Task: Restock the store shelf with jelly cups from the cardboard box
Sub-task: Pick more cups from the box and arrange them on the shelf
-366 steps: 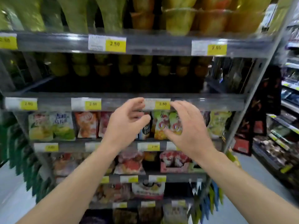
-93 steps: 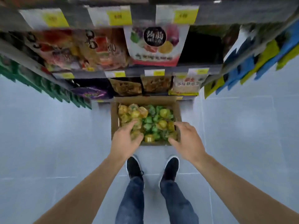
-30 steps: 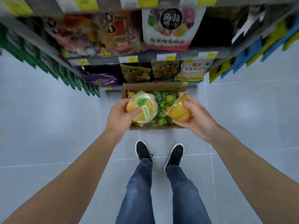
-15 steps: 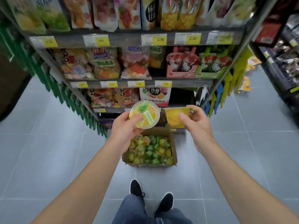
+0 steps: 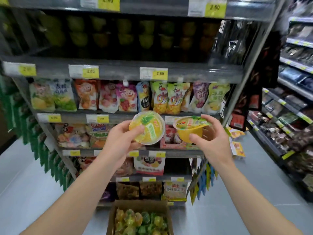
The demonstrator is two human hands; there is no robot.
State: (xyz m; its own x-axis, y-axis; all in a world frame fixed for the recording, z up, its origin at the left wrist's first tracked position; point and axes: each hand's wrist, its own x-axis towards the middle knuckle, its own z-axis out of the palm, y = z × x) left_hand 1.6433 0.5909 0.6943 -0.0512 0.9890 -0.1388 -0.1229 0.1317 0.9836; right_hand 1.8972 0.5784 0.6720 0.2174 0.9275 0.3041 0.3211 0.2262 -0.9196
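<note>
Left hand (image 5: 121,141): fingers curled under and thumb laid over a round jelly cup (image 5: 147,127) with pineapple print, lid tilted toward the camera; raised in front of the shelf unit (image 5: 135,73).
Right hand (image 5: 213,139): gripping a second jelly cup (image 5: 190,128) of orange-yellow colour, thumb on its side wall, fingers round the far side, lid turned up and slightly toward the camera; just right of the first cup, not touching it.
Both cups: level with the third price rail down among those visible on the shelf unit, in front of its pink boxes.
Cardboard box (image 5: 140,216): open, on the floor at the foot of the shelf unit, directly below the hands; packed with yellow and green jelly cups (image 5: 142,221).
Dark shelf near the top of the shelf unit: rows of green and yellow cups (image 5: 118,33) set toward the back, front strip bare.
Below that shelf: a row of fruit-print pouches (image 5: 128,96), hanging or standing, cannot tell which.
Lower shelves of the shelf unit: candy bags, a white pouch, brown snack packs.
Price tags (image 5: 160,73): yellow, along the rails; several reading 2.50.
Right of the shelf unit: a second rack (image 5: 294,92) across a grey tiled aisle, dark packets, blurred.
Left side of the shelf unit: a hanging strip of green packets (image 5: 49,160).
</note>
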